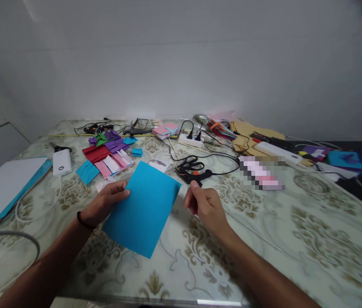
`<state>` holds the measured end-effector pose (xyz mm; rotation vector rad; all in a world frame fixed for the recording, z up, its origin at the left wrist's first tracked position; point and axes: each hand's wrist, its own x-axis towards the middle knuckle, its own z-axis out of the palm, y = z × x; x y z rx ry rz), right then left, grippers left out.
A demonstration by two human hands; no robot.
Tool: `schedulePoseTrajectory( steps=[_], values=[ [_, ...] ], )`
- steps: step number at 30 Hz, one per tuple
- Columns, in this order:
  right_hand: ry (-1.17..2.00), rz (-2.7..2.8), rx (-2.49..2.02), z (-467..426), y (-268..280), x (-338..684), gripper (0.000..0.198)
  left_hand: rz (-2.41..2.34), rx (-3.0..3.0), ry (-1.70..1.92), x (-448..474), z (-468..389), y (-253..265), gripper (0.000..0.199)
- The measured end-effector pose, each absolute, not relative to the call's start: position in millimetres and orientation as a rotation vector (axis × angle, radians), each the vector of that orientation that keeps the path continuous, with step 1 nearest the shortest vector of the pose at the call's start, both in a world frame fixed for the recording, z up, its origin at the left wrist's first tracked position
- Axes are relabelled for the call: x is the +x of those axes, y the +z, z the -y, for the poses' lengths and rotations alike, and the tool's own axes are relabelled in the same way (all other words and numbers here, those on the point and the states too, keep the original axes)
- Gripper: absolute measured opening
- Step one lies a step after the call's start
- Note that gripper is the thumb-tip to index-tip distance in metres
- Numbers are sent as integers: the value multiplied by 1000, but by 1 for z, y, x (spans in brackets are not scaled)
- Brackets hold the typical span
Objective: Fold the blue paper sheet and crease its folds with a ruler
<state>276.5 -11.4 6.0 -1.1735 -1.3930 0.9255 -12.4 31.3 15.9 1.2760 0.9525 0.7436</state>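
My left hand (107, 201) pinches a blue sheet of paper (144, 209) by its left edge, thumb on top. The sheet is held tilted above the table, its lower corner pointing toward me. To the right of the sheet, apart from it, is my right hand (205, 207). Its fingers are curled in, the thumb lies against the index finger, and nothing shows in it. Just beyond that hand lie a black glue gun (200, 176) and black-handled scissors (191, 163). A small white paper piece (160, 164) lies behind the blue sheet.
Folded red (95, 153), purple and pink paper pieces lie back left. A white power bank (62, 162) and a paper stack (6, 184) are further left. Cables run from a power strip (191, 140). Brown paper (257, 137) lies back right on the patterned table (251, 265).
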Motion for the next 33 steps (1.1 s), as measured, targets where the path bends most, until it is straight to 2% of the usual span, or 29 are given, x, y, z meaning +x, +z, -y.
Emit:
schedulePoseTrajectory(
  steps=[16, 19, 24, 33],
  values=[
    [778, 1516, -1099, 24, 7, 273, 72, -886, 1183, 718, -11, -27, 21, 38],
    [792, 1564, -1103, 22, 8, 271, 70, -911, 1218, 729, -11, -27, 19, 41],
    [863, 1618, -1152, 18, 8, 269, 45, -936, 1262, 749, -9, -28, 16, 49],
    [1015, 1617, -1191, 15, 3, 267, 49, -945, 1293, 708, -4, -26, 16, 51]
  ],
)
